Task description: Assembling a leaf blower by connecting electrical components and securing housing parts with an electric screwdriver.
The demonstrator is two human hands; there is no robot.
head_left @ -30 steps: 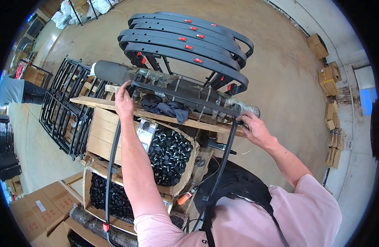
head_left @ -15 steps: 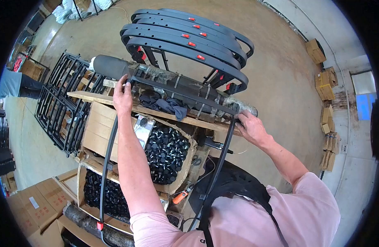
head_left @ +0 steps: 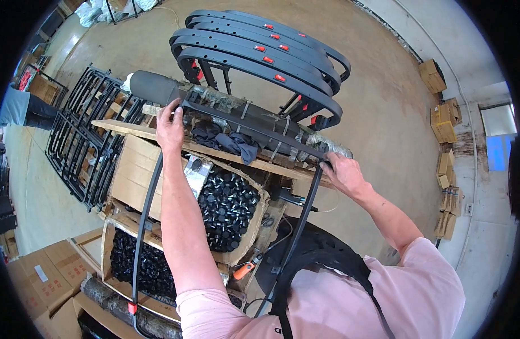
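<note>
The black tubular frame (head_left: 251, 129) is spanning the cluttered work area, its left leg (head_left: 141, 237) and right leg (head_left: 296, 226) running back toward the person, its crossbar lying along the strapped, padded roll (head_left: 150, 87). The left hand (head_left: 169, 129) is holding the frame's far left corner, fingers half bent and fingertips on the tube. The right hand (head_left: 346, 172) is holding the far right corner, thumb and fingers closing more tightly around it. The frame is probably handling as stiff and fairly light for its length, more awkward than heavy; its smooth finish may be a little slippery and prone to scratching. The two corners are offering the surest hold, spreading the load evenly.

At the far left, the picture's dark rim is cutting off a co-worker (head_left: 16, 107). The lower edge is cropping the left leg's bend below the red clip (head_left: 132, 308). The left forearm is hiding part of the bolt carton (head_left: 260, 212). The fingers are covering both corner joints, so how firmly each hand is pressing is impossible to tell. The right leg's near end is disappearing by the dark strap (head_left: 280, 294).
</note>
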